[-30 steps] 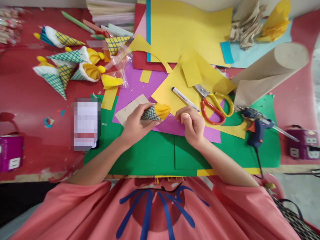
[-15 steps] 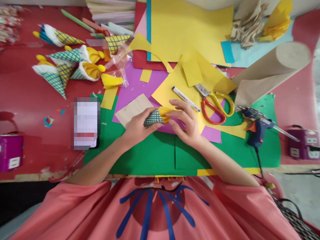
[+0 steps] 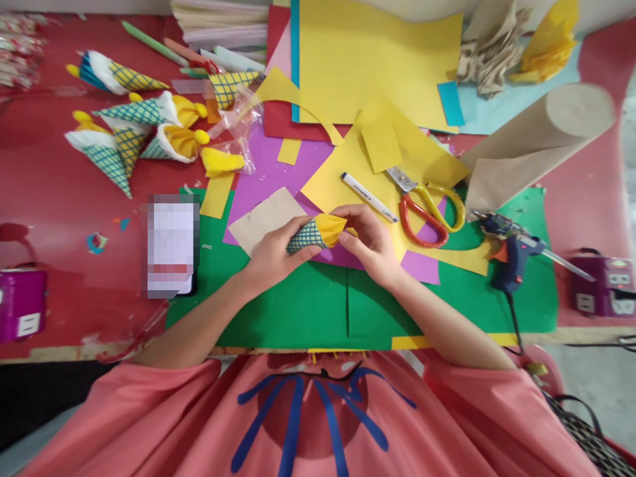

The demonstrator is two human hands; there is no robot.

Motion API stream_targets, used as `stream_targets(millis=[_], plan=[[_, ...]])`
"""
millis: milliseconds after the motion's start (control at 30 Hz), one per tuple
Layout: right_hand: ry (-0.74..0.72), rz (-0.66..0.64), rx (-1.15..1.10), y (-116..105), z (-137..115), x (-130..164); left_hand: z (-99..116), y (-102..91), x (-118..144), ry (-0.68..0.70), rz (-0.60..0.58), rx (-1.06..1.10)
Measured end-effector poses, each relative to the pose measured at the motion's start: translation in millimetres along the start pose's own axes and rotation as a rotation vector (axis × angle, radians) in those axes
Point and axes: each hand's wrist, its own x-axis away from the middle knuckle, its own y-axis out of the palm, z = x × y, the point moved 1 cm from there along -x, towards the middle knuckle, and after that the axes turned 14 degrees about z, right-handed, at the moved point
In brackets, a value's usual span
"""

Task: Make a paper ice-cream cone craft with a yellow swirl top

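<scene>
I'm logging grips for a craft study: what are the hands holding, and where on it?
The left hand grips a checked paper cone around its narrow body; the right hand pinches the yellow paper at its open end.

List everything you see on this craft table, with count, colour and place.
cone: one, checked with yellow paper, held in both hands
finished cones: several, checked, far left
scissors: one, red and yellow, right of centre
pen: one, white, beside scissors
glue gun: one, blue, right
brown roll: one, far right
yellow sheet: one large, top centre
green mat: one, near edge
left hand: grips cone
right hand: fingers pinch yellow paper
</scene>
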Motion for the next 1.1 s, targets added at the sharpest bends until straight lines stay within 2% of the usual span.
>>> stream_targets(millis=[200,433,567,767,833,967,1100], plan=[[0.047,0.021,-0.1,2.0,-2.6,-1.1,-3.0,3.5,1.6,0.081,0.01,-0.041],[-0.114,0.034,-0.042,0.8,-7.0,0.9,-12.8,4.9,3.1,0.207,0.171,-0.076],[-0.218,0.011,-0.02,1.8,-10.7,3.2,-12.2,2.8,2.6,0.274,0.206,-0.111],[-0.52,-0.052,0.119,7.4,-20.8,6.2,-18.2,9.5,4.9,0.263,0.216,0.162],[-0.575,-0.054,0.14,8.6,-22.7,7.2,-22.6,12.7,5.8,0.278,0.219,0.247],[-0.587,-0.028,0.14,8.0,-24.0,8.6,-25.1,15.6,6.9,0.283,0.218,0.309],[-0.521,0.017,0.124,4.7,-22.8,9.2,-21.4,14.2,7.4,0.207,0.189,0.315]])
